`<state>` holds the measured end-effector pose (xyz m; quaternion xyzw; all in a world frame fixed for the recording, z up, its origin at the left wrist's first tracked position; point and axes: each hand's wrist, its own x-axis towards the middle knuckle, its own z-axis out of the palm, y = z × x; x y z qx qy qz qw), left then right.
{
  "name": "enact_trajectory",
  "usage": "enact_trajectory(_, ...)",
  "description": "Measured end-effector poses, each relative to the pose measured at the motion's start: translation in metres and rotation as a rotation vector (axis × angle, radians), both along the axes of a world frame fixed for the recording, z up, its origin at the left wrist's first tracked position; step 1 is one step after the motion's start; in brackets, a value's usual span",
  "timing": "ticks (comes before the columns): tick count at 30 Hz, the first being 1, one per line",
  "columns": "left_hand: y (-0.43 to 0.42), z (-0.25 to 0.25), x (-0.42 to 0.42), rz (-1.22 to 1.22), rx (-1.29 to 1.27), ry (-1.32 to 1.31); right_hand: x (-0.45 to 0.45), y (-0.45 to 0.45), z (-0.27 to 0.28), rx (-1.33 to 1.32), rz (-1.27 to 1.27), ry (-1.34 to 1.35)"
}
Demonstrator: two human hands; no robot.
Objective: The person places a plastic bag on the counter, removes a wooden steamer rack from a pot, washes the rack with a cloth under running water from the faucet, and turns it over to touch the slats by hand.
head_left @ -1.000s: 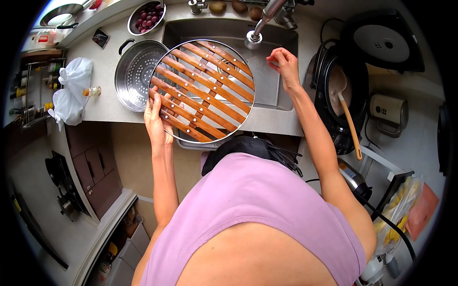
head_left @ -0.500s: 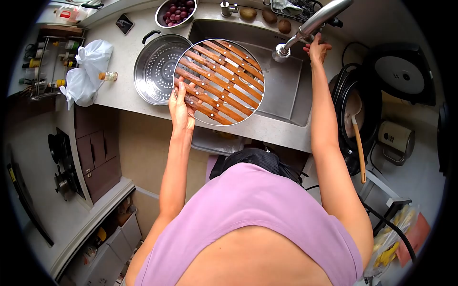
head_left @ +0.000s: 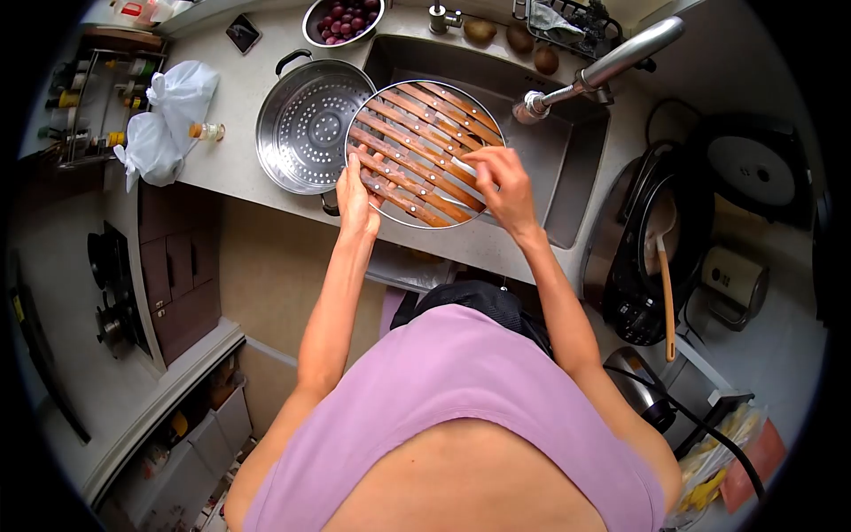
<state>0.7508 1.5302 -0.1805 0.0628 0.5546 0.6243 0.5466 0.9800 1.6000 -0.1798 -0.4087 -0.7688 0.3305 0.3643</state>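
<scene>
A round steamer rack (head_left: 425, 155) of brown wooden slats with metal rivets and a thin metal rim is tilted over the front edge of the sink (head_left: 567, 191). My left hand (head_left: 359, 197) is closed on its lower left side, with the thumb on top and fingers seen beneath between the slats. Over the rack's right side, my right hand (head_left: 503, 191) has its fingers curled in at the slats. Whether those fingers pinch anything is hidden. The faucet (head_left: 612, 66) reaches over the sink; no stream of water is visible at its spout.
Left of the rack stands a perforated metal steamer pot (head_left: 310, 124), close to its rim. Behind are a bowl of dark red fruit (head_left: 344, 19) and several brown round fruits (head_left: 519, 37). A phone (head_left: 243, 34), white plastic bags (head_left: 168, 115) and a black cooker (head_left: 651, 248) flank the counter.
My right hand has come from the faucet handle down and left to the right side of the rack. My left hand still holds the rack, which sits slightly farther right in view.
</scene>
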Motion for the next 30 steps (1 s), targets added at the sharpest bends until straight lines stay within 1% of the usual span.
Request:
enact_trajectory(2,0.003,0.0,0.003,0.025,0.015,0.028,-0.022,-0.018,0.019,0.164,0.265,-0.141)
enact_trajectory(4,0.005,0.003,0.003,-0.027,0.005,0.044,-0.031,-0.022,0.012,0.171,0.268,-0.175)
enact_trajectory(6,0.008,0.006,0.006,0.005,-0.021,0.076,-0.036,-0.022,0.013,0.177,0.271,-0.206)
enact_trajectory(9,0.008,0.007,0.007,-0.054,-0.008,0.099,-0.039,-0.018,0.018,0.192,0.303,-0.293)
enact_trajectory(11,0.009,0.009,0.011,-0.009,-0.039,0.07,-0.043,-0.015,0.019,0.191,0.31,-0.334)
enact_trajectory(18,0.007,0.01,0.016,0.041,-0.036,0.049,-0.044,-0.013,0.014,0.239,0.321,-0.343)
enact_trajectory(20,0.007,0.015,0.016,0.023,-0.048,0.06,-0.042,-0.013,0.015,0.414,0.267,-0.252)
enact_trajectory(21,0.007,0.013,0.016,0.022,-0.049,0.057,-0.044,-0.013,0.017,0.413,0.267,-0.255)
enact_trajectory(23,0.008,0.008,0.016,0.016,-0.032,0.08,-0.048,-0.011,0.019,0.172,0.304,-0.364)
enact_trajectory(24,0.009,0.006,0.016,0.014,-0.029,0.08,-0.047,-0.011,0.019,0.174,0.301,-0.366)
enact_trajectory(27,0.009,0.006,0.014,0.048,0.0,0.058,-0.046,-0.012,0.016,0.233,0.313,-0.35)
enact_trajectory(29,0.007,0.006,0.013,0.037,0.001,0.069,-0.042,-0.015,0.016,0.426,0.266,-0.255)
enact_trajectory(30,0.006,0.006,0.014,0.02,0.002,0.076,-0.043,-0.015,0.016,0.425,0.267,-0.256)
